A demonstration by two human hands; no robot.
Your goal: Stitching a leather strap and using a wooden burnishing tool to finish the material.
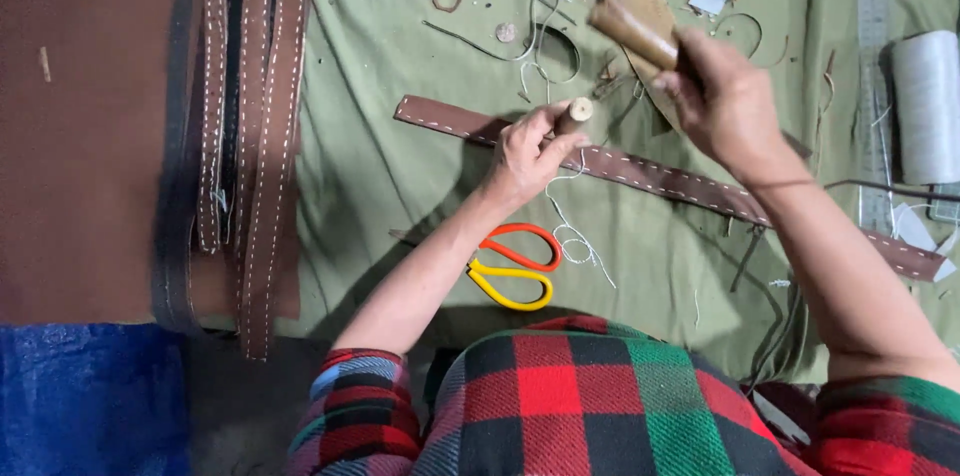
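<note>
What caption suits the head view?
Left hand steadies a wooden-handled tool on a stitched leather strap; right hand raises a mallet.

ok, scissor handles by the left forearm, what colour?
One loop orange-red, one yellow on the scissors, clearest in the head view, lying on the green cloth.

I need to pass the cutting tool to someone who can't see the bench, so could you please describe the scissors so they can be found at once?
Start at the green cloth. Below the left hand lie the scissors, the only brightly coloured thing there: one handle loop orange, the other yellow.
</note>
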